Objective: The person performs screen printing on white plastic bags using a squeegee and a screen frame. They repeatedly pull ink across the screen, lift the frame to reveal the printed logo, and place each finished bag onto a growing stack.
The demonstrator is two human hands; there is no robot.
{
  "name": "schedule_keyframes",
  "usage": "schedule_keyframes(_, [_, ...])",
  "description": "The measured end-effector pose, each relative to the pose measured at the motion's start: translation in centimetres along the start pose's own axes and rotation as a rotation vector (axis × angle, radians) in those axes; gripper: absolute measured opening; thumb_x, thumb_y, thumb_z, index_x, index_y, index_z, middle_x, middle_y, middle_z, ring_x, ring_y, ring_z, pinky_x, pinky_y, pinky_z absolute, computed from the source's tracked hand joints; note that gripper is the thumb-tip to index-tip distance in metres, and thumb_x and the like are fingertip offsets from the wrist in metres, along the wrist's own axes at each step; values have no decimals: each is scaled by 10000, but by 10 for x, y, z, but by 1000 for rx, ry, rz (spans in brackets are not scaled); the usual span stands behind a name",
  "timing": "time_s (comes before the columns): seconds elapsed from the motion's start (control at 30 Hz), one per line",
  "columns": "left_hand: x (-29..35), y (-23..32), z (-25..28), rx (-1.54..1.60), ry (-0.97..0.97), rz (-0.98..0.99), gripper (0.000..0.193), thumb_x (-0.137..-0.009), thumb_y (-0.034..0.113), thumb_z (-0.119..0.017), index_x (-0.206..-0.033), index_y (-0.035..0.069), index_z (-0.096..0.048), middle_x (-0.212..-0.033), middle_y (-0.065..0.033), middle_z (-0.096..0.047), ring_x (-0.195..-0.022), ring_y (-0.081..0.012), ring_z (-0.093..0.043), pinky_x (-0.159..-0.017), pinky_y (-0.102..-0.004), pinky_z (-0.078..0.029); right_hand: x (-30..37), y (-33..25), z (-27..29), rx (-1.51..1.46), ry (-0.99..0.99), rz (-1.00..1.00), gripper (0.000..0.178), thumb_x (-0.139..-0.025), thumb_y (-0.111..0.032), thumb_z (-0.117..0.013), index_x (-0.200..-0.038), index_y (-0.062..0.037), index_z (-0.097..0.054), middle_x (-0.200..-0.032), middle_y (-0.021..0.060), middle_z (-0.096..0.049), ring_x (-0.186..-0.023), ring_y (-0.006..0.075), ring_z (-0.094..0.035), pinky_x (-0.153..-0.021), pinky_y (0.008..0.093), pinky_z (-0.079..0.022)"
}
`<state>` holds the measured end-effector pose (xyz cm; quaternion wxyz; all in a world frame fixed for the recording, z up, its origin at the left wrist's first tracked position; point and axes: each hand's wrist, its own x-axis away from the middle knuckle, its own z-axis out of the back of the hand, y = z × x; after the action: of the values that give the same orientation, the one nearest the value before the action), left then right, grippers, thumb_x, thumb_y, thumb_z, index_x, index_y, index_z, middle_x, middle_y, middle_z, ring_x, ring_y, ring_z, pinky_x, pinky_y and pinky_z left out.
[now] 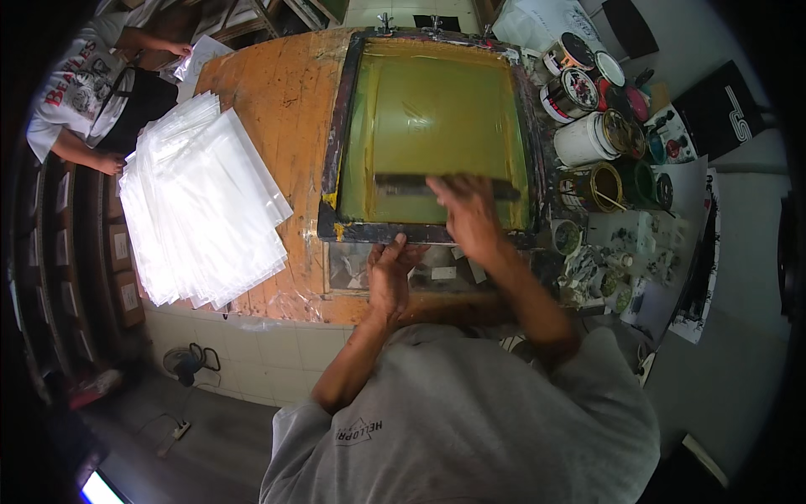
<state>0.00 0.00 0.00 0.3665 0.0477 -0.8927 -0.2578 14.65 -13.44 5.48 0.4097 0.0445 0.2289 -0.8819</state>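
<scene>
A screen-printing frame [330, 172] with dark, ink-stained bars lies on the table, its mesh [445, 101] yellow-green with a faint design near the middle. My right hand [472, 214] is closed on a long, dark squeegee [401, 184], which lies crosswise over the near part of the mesh and is slightly blurred. At the middle of the frame's near bar, my left hand [389, 273] grips the edge, thumb up against the bar; some of its fingers are hidden. Clamps [384, 23] with wing nuts sit along the far bar.
Left of the frame, a fanned pile of clear plastic bags [197, 202] covers part of the wooden table [269, 92]. Another person's hand [109, 163] touches the pile. Ink tubs and cans [579, 139] crowd the right side, one with a stick [610, 200] in it.
</scene>
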Motion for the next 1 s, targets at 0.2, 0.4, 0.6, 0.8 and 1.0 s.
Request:
schedule_keyframes(0.2, [28,44,-34,12,-217,-108,121,-937,98,-696,-939,21,-602,-950,-161,-729,-1005,-328,-733,-1035,-487,-507,-8,-56,71,-21,39,-41,502,-777,27,-661,-1268,-69,-626,-996,127,-649,-974,333,-606,-863,463,-419])
schedule_keyframes(0.4, [32,102,-113,114,-493,-278,55,-889,-6,-651,-942,-2,-634,-987,-145,-729,-1036,-393,-721,-1115,-553,-456,-83,-41,137,93,229,4,296,-863,-171,-626,-1124,-55,-706,-976,125,-685,-889,340,-652,-870,462,-474])
schedule_keyframes(0.6, [-126,140,-132,-825,-108,-657,260,-978,139,-554,-976,-77,-698,-903,-101,-728,-908,-265,-718,-872,-411,-535,-191,-64,230,62,-167,-340,334,-960,-304,-597,-1016,-1,-725,-755,130,-666,-631,274,-593,-680,419,-506])
schedule_keyframes(0.8, [-297,87,-64,-1768,76,-1078,222,-993,266,-621,-1122,158,-766,-1168,-96,-609,-1226,-394,-496,-946,-611,-429,-205,-30,244,-49,28,-58,352,-989,-261,-587,-787,14,-674,-527,93,-572,-443,180,-515,-509,383,-476])
schedule_keyframes(1.0, [-231,86,-103,-1268,-84,-1306,180,-971,122,-623,-1097,21,-704,-935,-246,-714,-806,-433,-708,-714,-463,-555,-251,-8,253,-13,-138,-132,378,-1038,-213,-543,-688,-76,-588,-562,9,-467,-508,82,-467,-531,301,-416])
